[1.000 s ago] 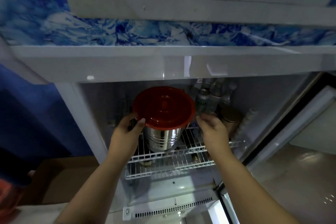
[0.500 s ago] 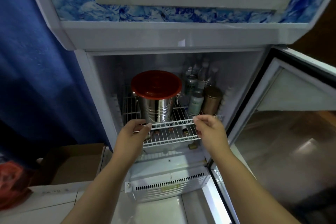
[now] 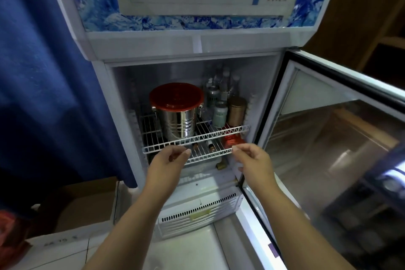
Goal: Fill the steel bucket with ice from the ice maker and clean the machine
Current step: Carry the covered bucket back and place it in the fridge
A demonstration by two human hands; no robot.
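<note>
I am pinching the front edge of the lower wire shelf (image 3: 203,155) with my left hand (image 3: 168,161) and my right hand (image 3: 254,160), fingers curled on it. Just beyond my fingers, on the upper shelf (image 3: 219,132), the steel bucket (image 3: 178,124) is standing under its red lid (image 3: 176,95), bottles (image 3: 220,99) sitting right of it.

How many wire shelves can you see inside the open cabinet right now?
2. The upper wire shelf carries the steel bucket; the lower wire shelf sits just beneath, level with both hands' fingertips. More may be hidden higher up.
</note>
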